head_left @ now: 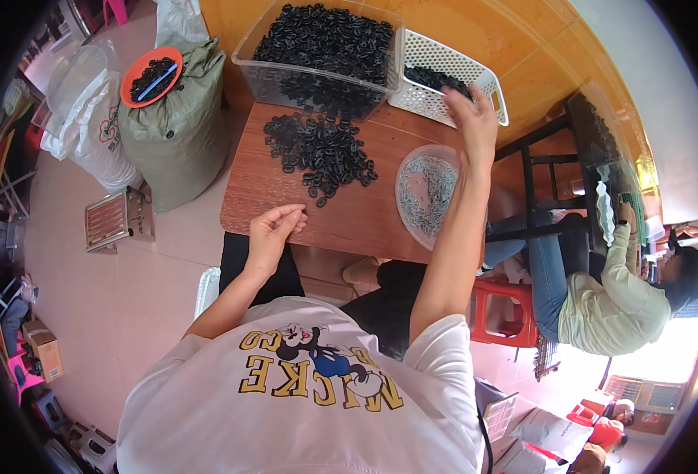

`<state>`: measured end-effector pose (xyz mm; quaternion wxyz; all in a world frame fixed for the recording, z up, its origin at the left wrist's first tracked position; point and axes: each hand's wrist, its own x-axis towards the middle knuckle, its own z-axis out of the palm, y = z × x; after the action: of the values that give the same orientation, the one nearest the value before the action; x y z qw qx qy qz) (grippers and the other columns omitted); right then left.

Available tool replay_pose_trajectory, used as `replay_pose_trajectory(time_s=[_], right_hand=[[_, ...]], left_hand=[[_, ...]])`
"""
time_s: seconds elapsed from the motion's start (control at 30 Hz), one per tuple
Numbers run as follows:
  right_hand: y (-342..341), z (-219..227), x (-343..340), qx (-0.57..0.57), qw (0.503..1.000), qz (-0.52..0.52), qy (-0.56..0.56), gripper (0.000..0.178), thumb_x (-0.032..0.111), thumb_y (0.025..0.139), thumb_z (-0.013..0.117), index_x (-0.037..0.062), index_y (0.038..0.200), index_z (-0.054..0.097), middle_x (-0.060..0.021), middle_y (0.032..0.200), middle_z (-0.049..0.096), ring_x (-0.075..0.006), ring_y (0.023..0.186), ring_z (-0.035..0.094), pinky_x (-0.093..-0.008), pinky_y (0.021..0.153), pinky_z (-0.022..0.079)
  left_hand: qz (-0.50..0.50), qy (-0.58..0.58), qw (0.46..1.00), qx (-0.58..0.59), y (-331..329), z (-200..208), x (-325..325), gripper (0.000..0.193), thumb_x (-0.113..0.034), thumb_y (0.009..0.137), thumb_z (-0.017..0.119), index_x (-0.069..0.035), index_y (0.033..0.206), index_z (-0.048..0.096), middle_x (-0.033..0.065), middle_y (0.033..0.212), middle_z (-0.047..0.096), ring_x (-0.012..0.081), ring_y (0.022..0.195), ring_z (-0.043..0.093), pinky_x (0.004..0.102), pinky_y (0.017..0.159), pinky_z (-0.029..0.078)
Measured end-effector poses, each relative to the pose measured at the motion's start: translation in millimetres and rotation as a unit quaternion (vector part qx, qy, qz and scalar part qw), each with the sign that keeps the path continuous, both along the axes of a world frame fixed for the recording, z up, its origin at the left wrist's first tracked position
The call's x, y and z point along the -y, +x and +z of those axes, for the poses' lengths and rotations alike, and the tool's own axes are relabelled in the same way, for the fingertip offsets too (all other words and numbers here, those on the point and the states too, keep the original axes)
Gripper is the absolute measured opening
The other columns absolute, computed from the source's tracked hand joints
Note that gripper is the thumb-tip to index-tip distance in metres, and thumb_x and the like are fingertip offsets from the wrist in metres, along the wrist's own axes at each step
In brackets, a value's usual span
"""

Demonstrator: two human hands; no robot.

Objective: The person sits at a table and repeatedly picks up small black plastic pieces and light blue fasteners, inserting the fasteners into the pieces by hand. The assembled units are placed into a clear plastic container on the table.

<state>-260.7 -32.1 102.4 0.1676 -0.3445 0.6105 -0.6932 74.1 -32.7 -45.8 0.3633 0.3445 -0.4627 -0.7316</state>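
My left hand (275,235) is at the table's near edge, its thumb and fingers pressed together; whatever they hold, if anything, is too small to make out. Just beyond it lies a loose pile of small black oval plastic pieces (327,154). My right hand (475,122) hovers over the near right side of a white perforated basket (487,83), fingers apart and nothing visible in them. More black pieces (432,77) lie inside that basket. Beneath my right forearm stands a round clear tub (402,193) of small silvery metal pieces, partly covered by the arm.
A large clear bin (242,65) heaped with black pieces stands at the table's (246,189) far side. Left of it, a stuffed sack (179,142) bears an orange bowl (177,57). At right are a dark frame (528,174), a red stool (483,316) and a seated person (617,308).
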Motion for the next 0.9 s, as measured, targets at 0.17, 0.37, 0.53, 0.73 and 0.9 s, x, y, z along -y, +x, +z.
replay_pose_trajectory(time_s=[0.17,0.37,0.53,0.73,0.9], right_hand=[[26,-39,15,-0.238,0.948,0.032,0.207,0.039,0.011,0.081,0.060,-0.0065,0.116,0.055,-0.0076,0.080,0.068,-0.0091,0.073,0.062,-0.0229,0.068,0.047],[72,-118,31,-0.386,0.877,0.050,0.283,0.020,0.009,0.075,0.064,0.0052,0.094,0.068,-0.0191,0.087,0.064,-0.0344,0.086,0.061,-0.0394,0.077,0.048],[67,-132,36,-0.366,0.885,0.057,0.281,0.017,0.010,0.073,0.066,0.0027,0.088,0.067,-0.0209,0.088,0.060,-0.0379,0.090,0.057,-0.0436,0.079,0.045],[69,-139,37,-0.393,0.865,-0.012,0.311,0.011,0.009,0.075,0.063,-0.0003,0.082,0.062,-0.0225,0.086,0.059,-0.0402,0.082,0.060,-0.0469,0.072,0.047],[103,-100,-2,-0.191,0.973,-0.019,0.125,0.012,0.009,0.085,0.058,-0.0024,0.087,0.061,-0.0174,0.081,0.066,-0.0280,0.071,0.066,-0.0336,0.063,0.050]], left_hand=[[-0.003,0.012,1.000,-0.018,5,-3,5,0.020,-0.009,0.088,0.058,0.002,0.104,0.063,0.0095,0.088,0.066,0.0114,0.079,0.062,0.0234,0.074,0.050],[-0.055,-0.011,0.998,0.009,3,4,9,0.020,-0.008,0.089,0.057,0.002,0.105,0.063,0.0093,0.090,0.066,0.0110,0.080,0.062,0.0232,0.075,0.050],[-0.046,-0.025,0.998,0.021,0,3,5,0.019,-0.008,0.089,0.057,0.002,0.104,0.063,0.0090,0.090,0.066,0.0111,0.081,0.062,0.0229,0.075,0.050],[-0.052,-0.025,0.998,0.030,-3,7,2,0.019,-0.006,0.088,0.057,0.003,0.104,0.062,0.0096,0.090,0.066,0.0115,0.081,0.061,0.0230,0.075,0.050],[-0.028,0.025,0.999,0.006,-2,10,8,0.019,-0.006,0.089,0.056,0.003,0.105,0.062,0.0085,0.088,0.065,0.0107,0.076,0.060,0.0218,0.071,0.048]])
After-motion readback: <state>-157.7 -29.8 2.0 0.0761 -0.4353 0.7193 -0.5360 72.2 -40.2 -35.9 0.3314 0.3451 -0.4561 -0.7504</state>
